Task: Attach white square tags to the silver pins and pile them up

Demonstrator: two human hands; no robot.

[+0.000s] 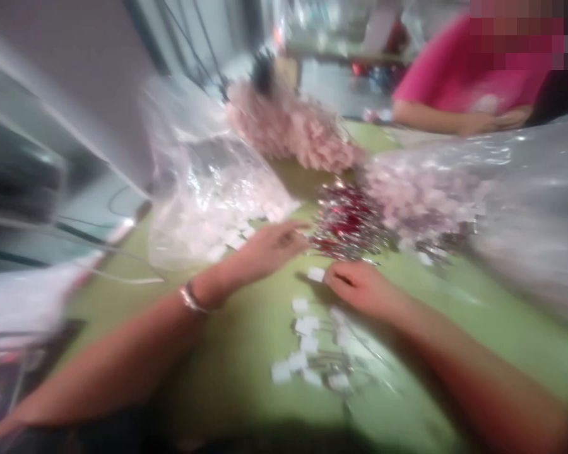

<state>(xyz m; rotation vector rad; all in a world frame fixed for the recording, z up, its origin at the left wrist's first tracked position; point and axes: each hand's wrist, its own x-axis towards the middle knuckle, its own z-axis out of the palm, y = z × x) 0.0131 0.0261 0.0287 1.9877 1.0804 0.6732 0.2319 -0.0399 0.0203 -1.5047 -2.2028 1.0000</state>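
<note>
At right fingers (335, 273), one white tag (315, 274)

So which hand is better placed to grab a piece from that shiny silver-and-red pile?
Probably the left hand: it reaches right up to the shiny silver-and-red pile. The right hand seems busy pinching a small white square tag.

The small tags (307, 326) are coloured white; the pile of thin pieces (345, 219) is mixed in deep red and silver; the tabletop (236, 359) is tinted light green; the far bunches (315, 140) are toned peach-pink, the right-hand bunch (414, 198) paler pink; the bracelet (189, 299) is finished in silver; a co-worker's shirt (438, 82) is coloured bright pink.
</note>
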